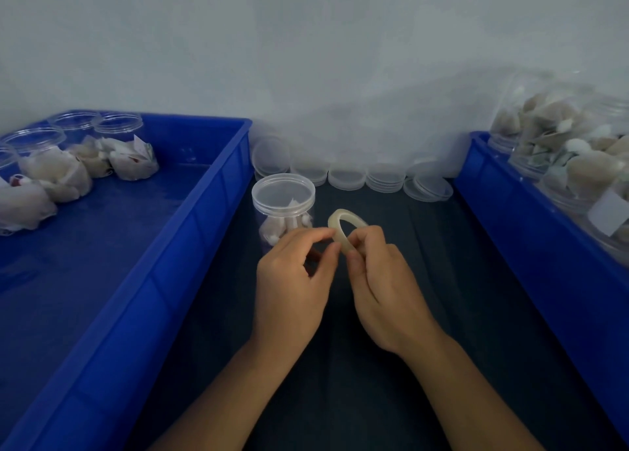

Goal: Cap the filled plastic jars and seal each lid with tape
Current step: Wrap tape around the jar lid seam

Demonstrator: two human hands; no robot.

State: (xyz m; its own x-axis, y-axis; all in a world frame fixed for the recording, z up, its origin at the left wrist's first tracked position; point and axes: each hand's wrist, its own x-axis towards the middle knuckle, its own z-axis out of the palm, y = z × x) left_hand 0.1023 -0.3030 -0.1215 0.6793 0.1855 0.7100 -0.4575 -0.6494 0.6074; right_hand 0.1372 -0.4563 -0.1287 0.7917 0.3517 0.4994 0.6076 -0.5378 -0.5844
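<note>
Far left: a blue bin [190,191] holding a handful of open plastic jars [115,144] filled with pale sachets, none capped yet, so still waiting. Centre, on the dark table [340,399]: one filled jar [283,208] standing upright with its clear lid already on, apparently not yet taped. Just in front of it, left hand [292,280] with fingertips pinched at the edge of a roll of clear tape [345,227], probably picking for the loose end (too small to confirm). Right hand [381,287] curled round the roll, holding it tilted above the table, just beside the capped jar. Behind, against the wall: short stacks of spare lids [354,174]. Far right: a second blue bin [510,205] piled with filled jars [558,137] lying on their sides, seemingly finished, though tape not discernible there. Judged so: the current jar capped, sealing about to begin, the left-bin jars remaining. A white tag [607,212] visible on one right-hand jar, blank from here; red marks on some sachets, illegible. No brand or readable writing anywhere.
</note>
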